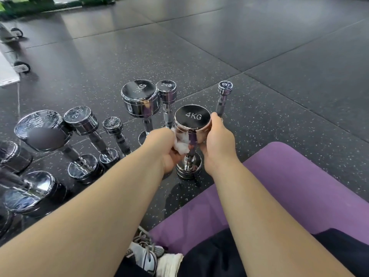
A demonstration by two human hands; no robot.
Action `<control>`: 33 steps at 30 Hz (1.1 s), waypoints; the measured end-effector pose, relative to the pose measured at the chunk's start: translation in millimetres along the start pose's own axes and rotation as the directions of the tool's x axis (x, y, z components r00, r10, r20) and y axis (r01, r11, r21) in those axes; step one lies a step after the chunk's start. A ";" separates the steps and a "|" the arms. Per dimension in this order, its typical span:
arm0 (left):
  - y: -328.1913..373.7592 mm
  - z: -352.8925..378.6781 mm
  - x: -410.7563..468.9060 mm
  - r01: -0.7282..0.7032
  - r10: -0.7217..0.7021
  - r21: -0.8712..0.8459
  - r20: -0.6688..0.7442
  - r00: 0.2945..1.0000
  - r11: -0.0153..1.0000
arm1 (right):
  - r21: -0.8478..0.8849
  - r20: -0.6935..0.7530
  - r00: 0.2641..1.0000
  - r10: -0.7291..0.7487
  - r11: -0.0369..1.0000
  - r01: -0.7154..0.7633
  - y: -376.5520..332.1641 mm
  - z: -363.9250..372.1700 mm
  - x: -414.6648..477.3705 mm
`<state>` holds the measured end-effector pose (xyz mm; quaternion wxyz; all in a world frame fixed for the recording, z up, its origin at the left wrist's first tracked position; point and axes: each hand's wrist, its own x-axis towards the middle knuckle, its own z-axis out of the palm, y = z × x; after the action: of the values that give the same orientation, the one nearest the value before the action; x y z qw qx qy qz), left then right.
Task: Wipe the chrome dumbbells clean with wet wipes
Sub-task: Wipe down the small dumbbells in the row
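Observation:
A chrome 4KG dumbbell (pixel 192 117) stands upright on the dark rubber floor in front of me. My right hand (pixel 217 140) grips its upper head from the right side. My left hand (pixel 163 144) holds a crumpled white wet wipe (pixel 182 145) against the underside of that head, beside the handle. Behind it stand a 5KG dumbbell (pixel 139 97), a 2KG dumbbell (pixel 166 90) and a thin 1KG dumbbell (pixel 224 90), all upright.
Several more chrome dumbbells (pixel 80 120) stand in a row at the left. A purple mat (pixel 289 186) lies under me at the right. My shoe (pixel 145 254) shows at the bottom. Wheeled equipment (pixel 22 66) sits at the far left.

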<state>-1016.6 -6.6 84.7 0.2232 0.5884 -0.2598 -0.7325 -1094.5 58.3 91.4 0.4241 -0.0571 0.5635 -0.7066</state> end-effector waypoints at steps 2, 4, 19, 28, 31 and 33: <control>1.2 1.7 -2.4 -0.038 0.037 0.045 0.010 0.999 0.998 | -0.013 -0.006 1.000 -0.004 1.000 0.004 -0.8 -1.4 -0.9; -4.4 0.4 -5.9 -0.130 0.128 0.071 0.028 0.991 0.989 | -0.021 -0.011 1.000 0.007 1.000 -0.008 -0.7 -1.6 -0.2; 21.1 -0.1 7.9 -0.125 0.114 0.060 0.156 0.981 0.990 | -0.009 -0.024 0.997 0.068 0.998 -0.069 -5.5 -1.9 -3.8; -2.4 -3.0 0.0 -0.295 0.305 0.207 -0.015 0.952 0.933 | -0.043 -0.058 0.996 0.066 0.997 -0.069 0.3 -2.4 5.8; -17.2 -0.8 -2.5 -0.179 0.185 0.142 -0.026 0.982 0.973 | -0.086 -0.222 0.969 0.113 0.987 -0.135 6.5 -9.5 15.7; -21.8 3.0 -9.9 -0.135 0.131 0.105 0.042 0.991 0.985 | -0.080 -0.263 0.939 0.220 0.965 -0.249 9.9 -16.9 14.6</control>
<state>-1018.0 16.7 78.5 0.2348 0.5680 -0.3415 -0.7111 -1107.9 61.2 71.2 0.4265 0.0769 0.6542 -0.6198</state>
